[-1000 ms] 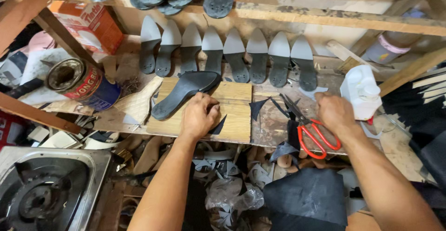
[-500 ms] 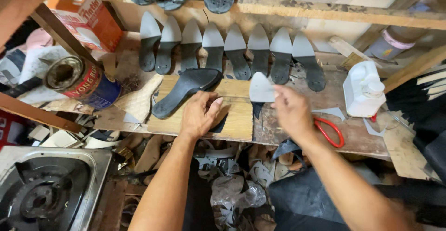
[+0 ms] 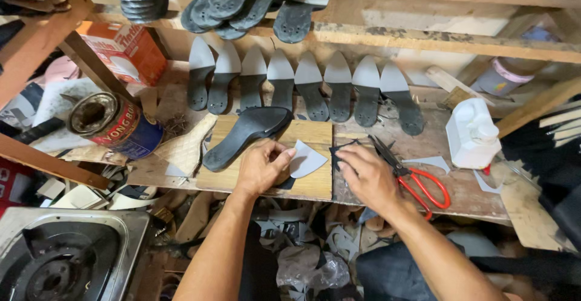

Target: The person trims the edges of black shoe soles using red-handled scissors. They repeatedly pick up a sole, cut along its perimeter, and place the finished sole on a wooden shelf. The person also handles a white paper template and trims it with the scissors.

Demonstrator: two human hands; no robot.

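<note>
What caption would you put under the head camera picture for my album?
Left hand holds a pale cut piece beside a black shoe sole on a wooden board, right hand near red-handled scissors.

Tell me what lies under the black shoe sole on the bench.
The black shoe sole lies on a light wooden board. The left hand covers the board beside the sole's end.

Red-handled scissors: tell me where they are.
In the head view, the red-handled scissors lie on the workbench right of centre, beside the right hand, left of the white bottle.
</note>
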